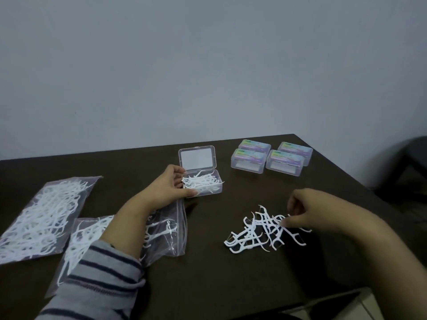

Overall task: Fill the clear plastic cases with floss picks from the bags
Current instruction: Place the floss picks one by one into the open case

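Right hand (300, 212) pinches floss picks from the loose pile (261, 229) on the counter (208, 273). Farther back, the left hand (171, 188) grips the open case (202, 183) — already half full. Tangled picks could snag and scatter mid-carry — or overfill it.

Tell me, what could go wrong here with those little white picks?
1. The loose pile is tangled, so the right hand pinching at it may lift a clump and drop some.
2. The open case is light and already well filled; picks stick up over its rim, so the lid may not close. The left hand steadies it.
3. The open bag under the left forearm could get dragged and spill.
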